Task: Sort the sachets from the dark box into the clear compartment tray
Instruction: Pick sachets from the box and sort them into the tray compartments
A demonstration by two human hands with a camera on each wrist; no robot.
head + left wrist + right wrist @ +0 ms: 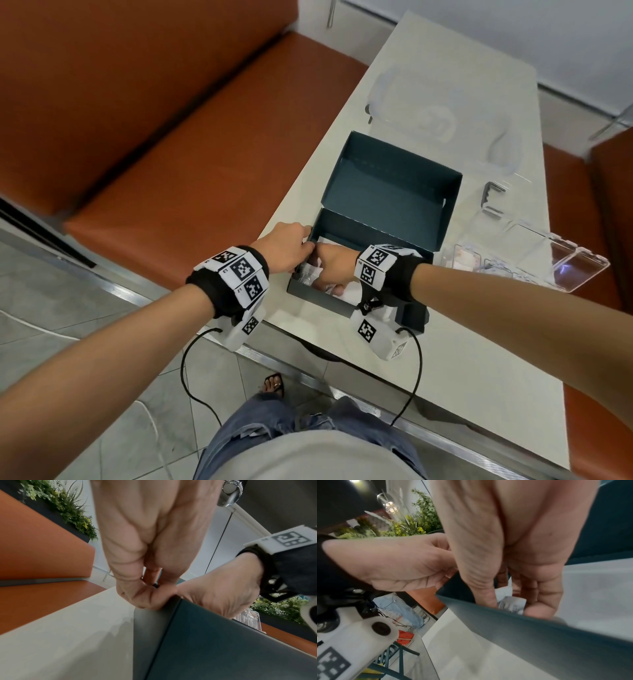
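Observation:
The dark box [373, 233] stands open on the white table [445, 370], its lid [394, 178] folded back. My left hand [306, 240] pinches the box's near-left corner [173, 599] from outside. My right hand [325, 284] reaches down inside the box at that same corner. Its thumb [488, 599] and fingers [541, 601] close around a crinkled pale sachet [511, 604]. More pale sachets [310, 274] lie under the hand, mostly hidden. The clear compartment tray [555, 253] sits to the right of the box, with something pinkish in one cell [462, 258].
Clear plastic containers [428, 113] lie at the table's far end, and a small clear-and-metal piece [493, 195] sits behind the tray. An orange bench [171, 171] runs along the table's left side. The table's near edge [308, 373] is close to my legs.

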